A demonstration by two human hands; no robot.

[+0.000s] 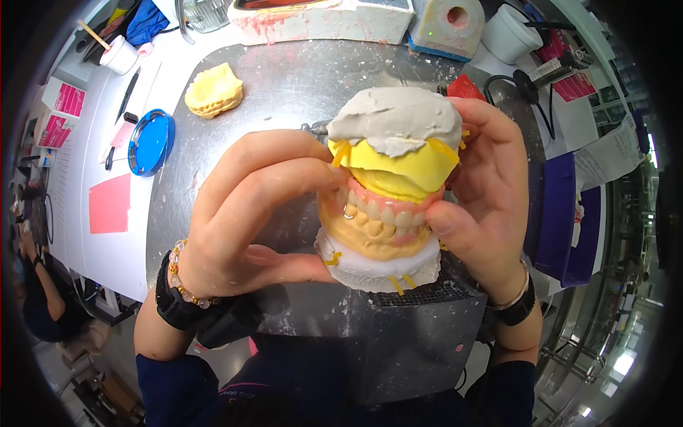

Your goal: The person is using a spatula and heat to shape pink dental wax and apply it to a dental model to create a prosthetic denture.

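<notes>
Between my two hands is a mounted dental model (388, 242), held up over the metal bench plate. Its upper part is a yellow cast under rough grey plaster, with pink wax and a row of artificial teeth along the front. Below, a tan cast with teeth sits on a white plaster base; small yellow strips stick out of both halves. My left hand (256, 206) grips it from the left, fingers at the upper part and thumb by the base. My right hand (487, 185) closes around the right side, thumb against the teeth. Its other fingers are partly hidden behind the model.
A loose yellow dental cast (214, 90) lies on the metal plate (284, 78). To the left are a blue round lid (151, 142) and a pink wax sheet (110, 204). A wax-stained white container (320, 23) stands at the back; a purple bin (555, 220) is at right.
</notes>
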